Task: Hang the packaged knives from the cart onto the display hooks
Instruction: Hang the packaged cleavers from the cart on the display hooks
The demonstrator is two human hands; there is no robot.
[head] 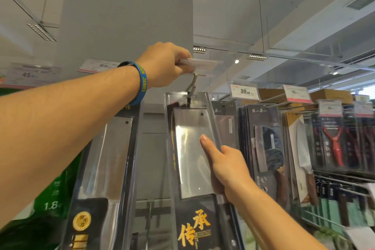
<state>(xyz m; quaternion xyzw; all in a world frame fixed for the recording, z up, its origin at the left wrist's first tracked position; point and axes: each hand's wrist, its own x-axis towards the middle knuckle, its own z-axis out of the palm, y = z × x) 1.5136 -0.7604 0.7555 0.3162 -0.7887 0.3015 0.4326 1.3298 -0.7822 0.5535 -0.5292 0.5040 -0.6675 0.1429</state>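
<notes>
With the left grip [162, 65] pinching the price tag [199, 65] up and the right grip [229, 166] clasping the packaged knife [190, 148], seemingly barely threaded on the hook [191, 86], a slackened hold could drop it.

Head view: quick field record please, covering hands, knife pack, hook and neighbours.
left hand: pinches the price tag, held above the hook
right hand: grips the knife pack by its right edge, thumb on the front
knife pack: upright, hang hole at the hook, seemingly threaded on
hook: bent metal, just under the price tag
left neighbour: cleaver pack, hanging
right neighbours: dark packs on hooks; red peeler farther right
</notes>
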